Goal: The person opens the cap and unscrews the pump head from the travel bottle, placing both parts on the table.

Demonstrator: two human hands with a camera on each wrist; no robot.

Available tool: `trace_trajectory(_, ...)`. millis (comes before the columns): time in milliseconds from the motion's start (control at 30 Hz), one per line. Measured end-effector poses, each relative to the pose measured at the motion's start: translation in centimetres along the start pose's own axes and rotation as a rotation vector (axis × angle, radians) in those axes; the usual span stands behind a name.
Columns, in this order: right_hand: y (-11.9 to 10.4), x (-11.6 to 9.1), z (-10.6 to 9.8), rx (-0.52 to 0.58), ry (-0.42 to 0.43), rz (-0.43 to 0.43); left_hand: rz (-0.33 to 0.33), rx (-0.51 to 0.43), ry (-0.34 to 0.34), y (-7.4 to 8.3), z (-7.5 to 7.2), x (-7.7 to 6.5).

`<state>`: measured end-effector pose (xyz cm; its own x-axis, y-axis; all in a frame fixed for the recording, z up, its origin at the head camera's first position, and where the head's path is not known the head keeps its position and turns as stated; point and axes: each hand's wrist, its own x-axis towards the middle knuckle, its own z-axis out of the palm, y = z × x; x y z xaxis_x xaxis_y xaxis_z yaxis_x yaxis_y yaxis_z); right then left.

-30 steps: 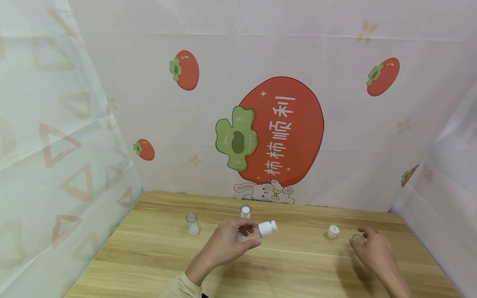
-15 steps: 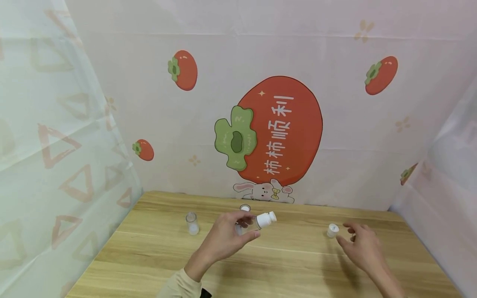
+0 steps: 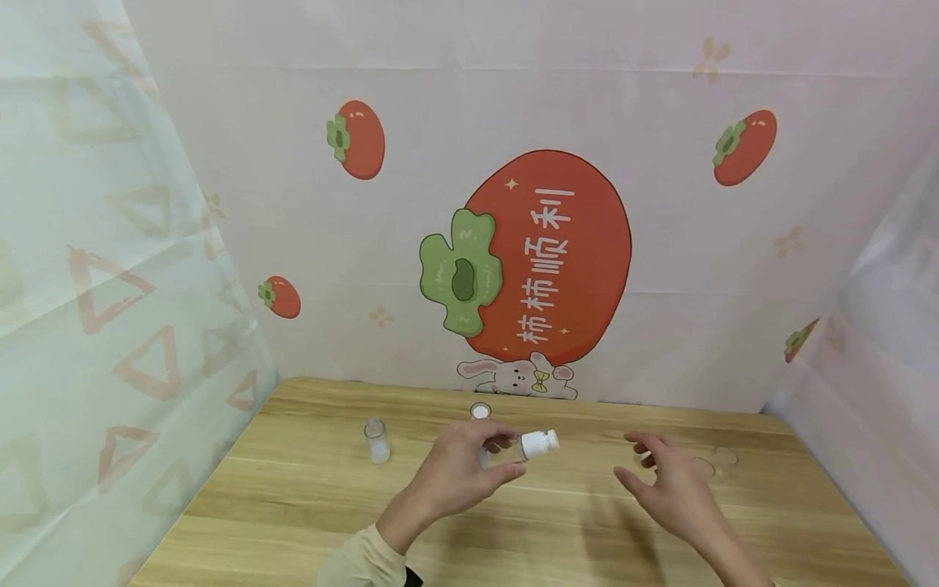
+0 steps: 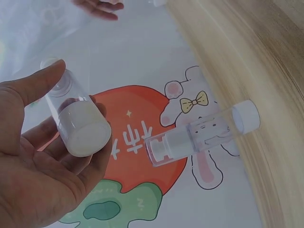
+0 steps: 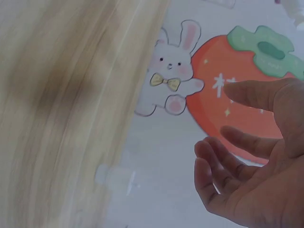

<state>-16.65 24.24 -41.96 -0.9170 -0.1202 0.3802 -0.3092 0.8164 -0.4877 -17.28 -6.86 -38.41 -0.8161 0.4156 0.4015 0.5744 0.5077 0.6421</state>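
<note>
My left hand (image 3: 469, 465) holds a small clear pump bottle (image 3: 539, 443), tilted sideways with its white pump top pointing right. In the left wrist view the bottle's white base (image 4: 88, 135) faces the camera, thumb and fingers curled about its clear body. To the right, my right hand (image 3: 675, 489) hovers over the table with thumb and fingers apart and nothing between them. Behind its fingers a small white pump part is mostly hidden; the right wrist view shows this white part (image 5: 114, 178) blurred on the table. Two clear round caps (image 3: 726, 458) lie right of that hand.
Another clear bottle with a white pump (image 4: 204, 133) stands upright behind my left hand, and a third clear bottle (image 3: 377, 442) stands farther left. The wooden table (image 3: 279, 505) ends at a printed cloth backdrop (image 3: 381, 228), with cloth on both sides.
My right hand has moved left, away from the clear caps and past the white pump part, toward the held bottle. My left hand has shifted slightly right, still gripping the bottle.
</note>
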Motion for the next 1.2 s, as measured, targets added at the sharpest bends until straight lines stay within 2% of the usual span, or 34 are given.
trace_trajectory(233,-2.0,0.0,0.3,0.134,-0.008,-0.100,0.014,0.041,-0.033,0.2,0.7,0.2)
trace_trajectory(500,-3.3,-0.1,0.4,0.366,-0.151,-0.112,0.001,0.053,-0.067,0.4,1.4,0.3)
trace_trajectory(600,-3.6,-0.1,0.5,0.419,-0.181,-0.150,0.013,0.083,-0.071,0.3,1.7,0.3)
trace_trajectory(733,-4.1,0.1,0.8,0.467,-0.233,-0.196,0.036,0.140,-0.067,0.4,2.0,0.2)
trace_trajectory(900,-4.5,0.2,1.3,0.503,-0.282,-0.206,0.060,0.193,-0.070,0.5,2.3,0.1)
trace_trajectory(1200,-5.3,0.4,1.8,0.548,-0.336,-0.159,0.121,0.265,-0.055,0.6,2.7,-0.1)
